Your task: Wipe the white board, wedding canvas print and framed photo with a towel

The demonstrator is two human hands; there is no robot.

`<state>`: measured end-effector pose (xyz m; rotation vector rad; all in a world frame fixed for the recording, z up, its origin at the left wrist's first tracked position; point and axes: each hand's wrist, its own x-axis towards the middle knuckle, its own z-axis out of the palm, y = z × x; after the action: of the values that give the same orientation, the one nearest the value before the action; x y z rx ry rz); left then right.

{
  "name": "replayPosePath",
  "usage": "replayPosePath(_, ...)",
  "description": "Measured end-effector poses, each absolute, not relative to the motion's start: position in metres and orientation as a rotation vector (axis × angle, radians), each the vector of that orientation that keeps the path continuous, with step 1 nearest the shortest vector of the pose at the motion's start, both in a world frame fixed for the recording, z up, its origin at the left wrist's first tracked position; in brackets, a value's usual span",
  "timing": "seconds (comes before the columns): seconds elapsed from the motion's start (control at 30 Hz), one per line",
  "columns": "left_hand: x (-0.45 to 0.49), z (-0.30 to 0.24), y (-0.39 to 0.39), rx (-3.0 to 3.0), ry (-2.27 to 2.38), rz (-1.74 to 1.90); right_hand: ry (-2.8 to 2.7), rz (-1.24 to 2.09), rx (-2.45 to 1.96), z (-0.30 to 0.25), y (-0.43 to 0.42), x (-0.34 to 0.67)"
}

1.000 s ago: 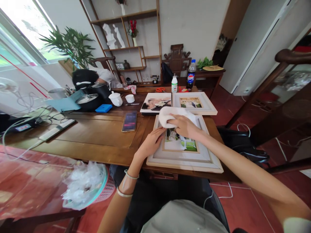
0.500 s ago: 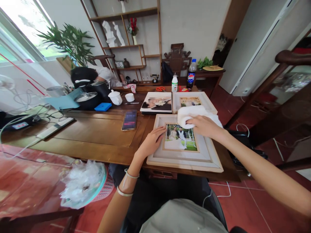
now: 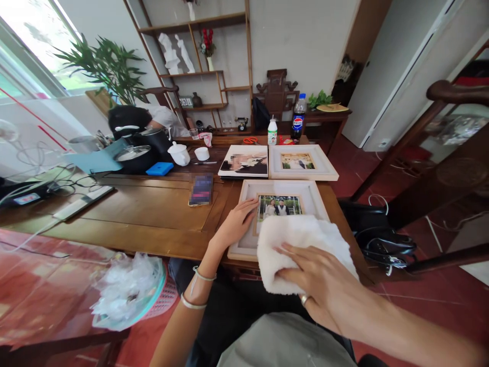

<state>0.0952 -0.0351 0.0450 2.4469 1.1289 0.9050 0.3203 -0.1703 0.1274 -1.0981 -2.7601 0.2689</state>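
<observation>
A light wooden picture frame (image 3: pixel 246 193) lies at the table's near edge, with a couple's photo (image 3: pixel 278 205) set in its pale mat. My left hand (image 3: pixel 239 220) rests on the frame's left side, fingers stretched out beside the photo. In my right hand (image 3: pixel 313 275) is a folded white towel (image 3: pixel 301 229), gripped between thumb and fingers over the frame's near right part. The towel covers the lower photo and the frame's near right corner. Behind it lie a second framed photo (image 3: pixel 324 163) and a flat picture panel (image 3: pixel 244 163).
A phone (image 3: pixel 200 189) lies left of the frame on the wooden table (image 3: pixel 160 214). Farther back stand a cola bottle (image 3: pixel 298 118), a small white bottle (image 3: pixel 272 132), a white teapot (image 3: pixel 179 154) and a cup (image 3: pixel 201 154). A bag-lined basket (image 3: pixel 162 295) sits on the floor; another person leans at the far left.
My right hand has drawn the towel from the frame's top right down to its near right edge, uncovering the framed photo behind. My left hand stays on the frame.
</observation>
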Motion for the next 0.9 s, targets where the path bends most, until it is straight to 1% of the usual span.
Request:
replayPosePath(0.1,0.095,0.046,-0.035,2.454,1.119,0.888,-2.69,0.189,-1.117,0.11,-0.148,0.328)
replayPosePath(0.2,0.094,0.047,-0.035,2.454,1.125,0.875,-2.648,-0.028,-1.242,0.095,-0.105,0.346)
replayPosePath(0.33,0.094,0.047,-0.035,2.455,1.12,0.876,-2.538,-0.325,-1.384,0.088,-0.048,0.368)
replayPosePath(0.47,0.094,0.046,-0.035,2.445,1.125,0.892,-2.475,-0.409,-1.508,0.088,-0.017,0.37)
replayPosePath(0.53,0.094,0.046,-0.034,2.433,1.133,0.905,-2.538,-0.396,-1.49,0.089,-0.019,0.364)
replayPosePath(0.63,0.095,0.045,-0.034,2.42,1.135,0.915,-2.656,-0.31,-1.42,0.097,-0.044,0.353)
replayPosePath(0.9,0.095,0.044,-0.033,2.428,1.135,0.899,-2.793,0.263,-1.062,0.117,-0.165,0.317)
